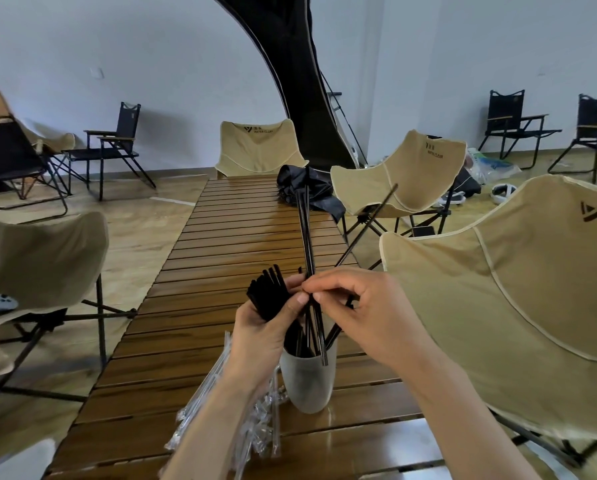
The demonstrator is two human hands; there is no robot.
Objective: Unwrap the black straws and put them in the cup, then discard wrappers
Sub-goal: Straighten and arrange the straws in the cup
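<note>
Left grip [269,327] clutches a bundle of black straws [267,294] above the cup [307,382]; right grip [356,306] pinches one straw [307,244] there. Clear wrappers [221,403] lie on the bench [241,233] left of the cup.

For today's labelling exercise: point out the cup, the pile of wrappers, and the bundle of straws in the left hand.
cup [305,386], head view, on its front wall.
pile of wrappers [260,431], head view, on crumpled clear plastic.
bundle of straws [267,292], head view, on its upper part above the left hand [266,329].
</note>
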